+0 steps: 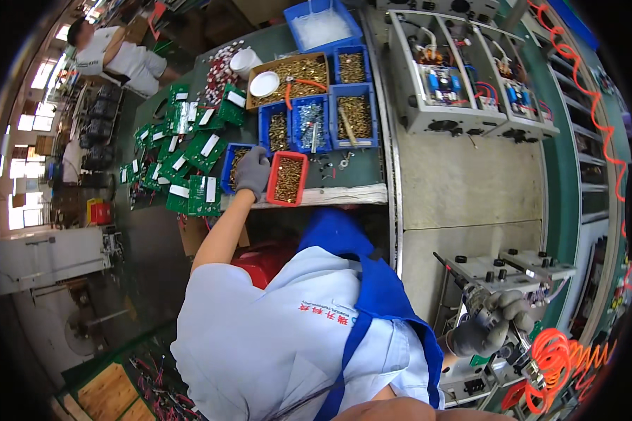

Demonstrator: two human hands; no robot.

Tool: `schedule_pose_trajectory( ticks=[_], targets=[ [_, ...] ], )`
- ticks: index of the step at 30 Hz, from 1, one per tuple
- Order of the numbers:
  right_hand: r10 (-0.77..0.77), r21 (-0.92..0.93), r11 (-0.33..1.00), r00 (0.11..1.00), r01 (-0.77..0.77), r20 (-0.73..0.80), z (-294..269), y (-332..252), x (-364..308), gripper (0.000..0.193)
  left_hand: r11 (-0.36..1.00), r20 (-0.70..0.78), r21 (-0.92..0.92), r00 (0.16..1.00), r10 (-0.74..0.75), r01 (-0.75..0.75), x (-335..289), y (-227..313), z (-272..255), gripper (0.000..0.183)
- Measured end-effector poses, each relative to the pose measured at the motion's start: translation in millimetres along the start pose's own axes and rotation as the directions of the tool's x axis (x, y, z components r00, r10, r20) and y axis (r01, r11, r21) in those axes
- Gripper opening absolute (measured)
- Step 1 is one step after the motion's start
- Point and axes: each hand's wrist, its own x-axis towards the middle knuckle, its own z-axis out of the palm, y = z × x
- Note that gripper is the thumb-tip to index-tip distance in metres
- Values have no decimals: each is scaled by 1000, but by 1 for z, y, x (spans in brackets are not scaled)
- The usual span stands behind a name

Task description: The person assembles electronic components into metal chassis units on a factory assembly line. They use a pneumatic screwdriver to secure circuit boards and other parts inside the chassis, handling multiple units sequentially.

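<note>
And it's the left hand (254, 172), grey-gloved, out at ten o'clock, right over the blue bin (225, 172) at the near edge of the green surface (361, 168)! The glove covers part of that bin, its fingertips are lost from view, and whether those fingers are wide, narrow or pinching a piece, I cannot tell.

Across to four o'clock, the right hand (490, 328) has its gloved fingers curled tight around the tool (475, 298). The grip hides its middle, the apron (393, 291) covers most of that forearm, and the tail runs into a tangle of orange hose (551, 354) fading toward the dark rim.

How does it look, this tool? Slim, metallic, a dark thin tip pointing to eleven o'clock, near a grey panel (495, 268) with black knobs. The blue bin is small, with small brassy pieces showing beside the glove, too fine to make out singly.

Just beside the glove, at three o'clock, sits the red bin (284, 202), full of brassy screws. Green boards (202, 151) overlap at ten o'clock, and at one o'clock an open metal unit (428, 119) shows its wiring, another box above it cut off by the top edge.
</note>
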Motion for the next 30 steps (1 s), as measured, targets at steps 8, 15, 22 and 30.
schedule_pose_trajectory(
  ticks=[8,15,22,30],
  targets=[
    [17,-46,999,992,-23,-122,39,14,5,26,908,463,162,842,276,-386,-25,22,15,49],
    [63,-44,997,998,-64,-11,39,16,2,24,851,506,199,795,335,-486,-9,8,48,41],
    [28,-36,999,998,-31,-64,26,1,-5,24,893,358,49,842,403,-448,-24,19,24,28],
    [493,-89,839,820,-536,-290,-3,-11,-51,32,816,152,-225,808,569,-532,-50,73,-1,22]
  ],
)
